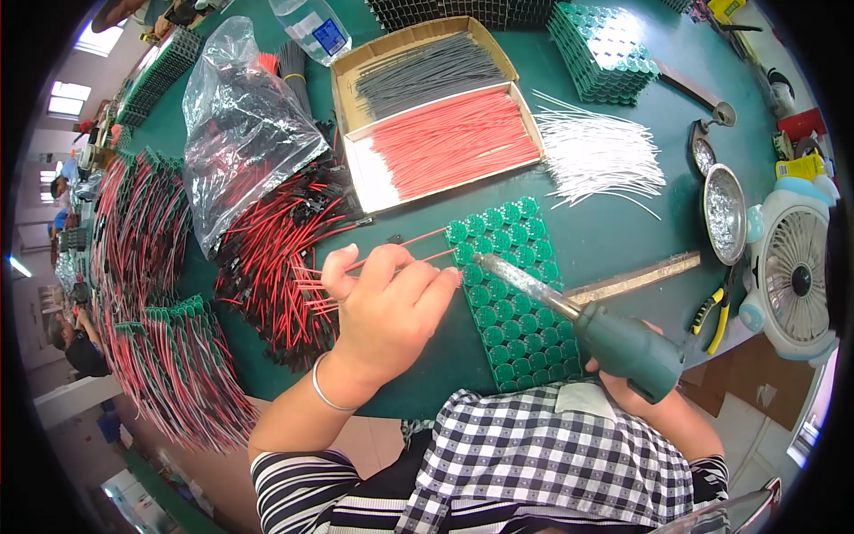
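Observation:
My left hand (384, 307) is closed around several thin red wires (427, 236). Their far ends reach the upper left edge of a green circuit board panel (525, 334), made of many small round boards and lying flat in front of me. My right hand (627, 392) grips a soldering iron (627, 347) with a thick green body, which hides most of its fingers. The iron's metal tip points left, over the panel's upper left part near the wire ends; whether it touches is too small to tell.
Red wires fill a box (356, 173), with dark wires behind. White wires (600, 151) lie beside it. Left are red-black wires (276, 258), a plastic bag (240, 116) and wired boards (182, 365). Right are a wooden strip (636, 278), metal dish (725, 214), pliers (712, 316) and fan (796, 276).

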A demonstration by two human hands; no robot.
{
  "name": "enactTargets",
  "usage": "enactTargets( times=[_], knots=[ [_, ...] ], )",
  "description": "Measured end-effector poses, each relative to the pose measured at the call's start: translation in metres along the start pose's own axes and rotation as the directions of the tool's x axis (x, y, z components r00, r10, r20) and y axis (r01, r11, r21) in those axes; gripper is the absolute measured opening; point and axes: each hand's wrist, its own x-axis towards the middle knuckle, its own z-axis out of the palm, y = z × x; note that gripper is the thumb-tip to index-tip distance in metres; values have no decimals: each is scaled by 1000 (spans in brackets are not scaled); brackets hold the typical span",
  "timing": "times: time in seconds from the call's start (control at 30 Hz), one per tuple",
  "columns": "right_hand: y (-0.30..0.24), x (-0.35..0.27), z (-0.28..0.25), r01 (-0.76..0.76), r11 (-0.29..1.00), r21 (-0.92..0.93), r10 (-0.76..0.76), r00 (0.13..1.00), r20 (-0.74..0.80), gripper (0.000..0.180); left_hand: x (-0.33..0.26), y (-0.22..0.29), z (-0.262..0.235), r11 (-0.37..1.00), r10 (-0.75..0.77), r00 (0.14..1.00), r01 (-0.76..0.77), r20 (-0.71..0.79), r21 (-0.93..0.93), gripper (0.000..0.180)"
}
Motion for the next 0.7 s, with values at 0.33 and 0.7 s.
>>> enactTargets(
  times=[0.33,0.7],
  knots=[
    [21,-7,-3,138,982,-127,-116,979,165,42,-5,2,7,1000,-11,1000,11,25,-24,7],
    [25,-9,1,176,967,-186,-144,975,171,55,-5,2,8,1000,-11,999,11,34,-7,6]
  ],
)
